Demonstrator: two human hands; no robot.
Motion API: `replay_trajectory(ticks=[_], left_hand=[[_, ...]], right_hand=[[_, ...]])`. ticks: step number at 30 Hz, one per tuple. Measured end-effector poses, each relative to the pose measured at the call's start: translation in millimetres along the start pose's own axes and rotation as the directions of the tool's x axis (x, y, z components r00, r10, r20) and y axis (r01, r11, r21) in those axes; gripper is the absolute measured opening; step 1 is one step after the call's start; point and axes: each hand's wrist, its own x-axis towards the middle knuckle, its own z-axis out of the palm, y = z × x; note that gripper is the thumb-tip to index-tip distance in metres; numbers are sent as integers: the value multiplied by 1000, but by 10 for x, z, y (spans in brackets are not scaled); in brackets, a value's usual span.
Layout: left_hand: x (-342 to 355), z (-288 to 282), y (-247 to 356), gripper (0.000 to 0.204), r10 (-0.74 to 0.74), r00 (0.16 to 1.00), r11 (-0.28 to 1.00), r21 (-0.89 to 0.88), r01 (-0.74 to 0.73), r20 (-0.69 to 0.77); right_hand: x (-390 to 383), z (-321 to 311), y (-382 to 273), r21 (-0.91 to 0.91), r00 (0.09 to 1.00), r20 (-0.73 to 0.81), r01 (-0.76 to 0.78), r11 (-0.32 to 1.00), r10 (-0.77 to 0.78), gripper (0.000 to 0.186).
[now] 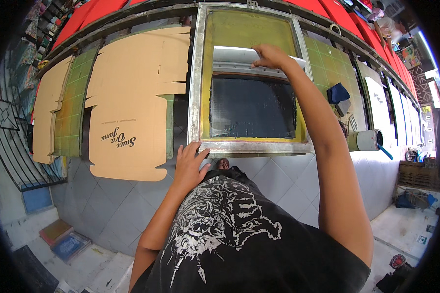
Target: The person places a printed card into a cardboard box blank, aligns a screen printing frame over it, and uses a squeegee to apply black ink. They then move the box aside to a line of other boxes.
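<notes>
A metal-framed printing screen with olive mesh lies in front of me, a dark ink rectangle filling its lower half. Across the mesh, just beyond the ink, is a long white squeegee. My right hand reaches over the screen and grips the squeegee with thumb and fingers. My left hand rests with spread fingertips at the frame's near left corner, holding nothing.
Printed cardboard sheets lie on green boards to the left. On the right are dark cloth, a white tub and white sheets. Red panels line the back; another person is at top right.
</notes>
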Motion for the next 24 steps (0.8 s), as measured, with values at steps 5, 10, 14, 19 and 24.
replay_trajectory(ticks=[5, 10, 14, 19, 24], left_hand=[[-41, -8, -10, 46, -29, 999, 1000, -1, 29, 19], [-55, 8, -21, 46, -32, 999, 999, -14, 32, -1], [-13, -25, -17, 45, -12, 1000, 1000, -21, 12, -2], [-13, -24, -24, 43, 3, 1000, 1000, -27, -3, -21], [-100, -14, -68, 41, -3, 999, 998, -67, 1, -41]], right_hand=[[-394, 88, -304, -100, 989, -142, 24, 995, -38, 38], [-1045, 759, -735, -224, 926, -357, 46, 974, -125, 23], [-1099, 576, -764, -207, 869, -475, 41, 977, -137, 26], [-1591, 453, -1118, -141, 891, -445, 33, 989, -93, 37], [-2135, 919, -1416, -69, 903, -427, 28, 997, -55, 46]])
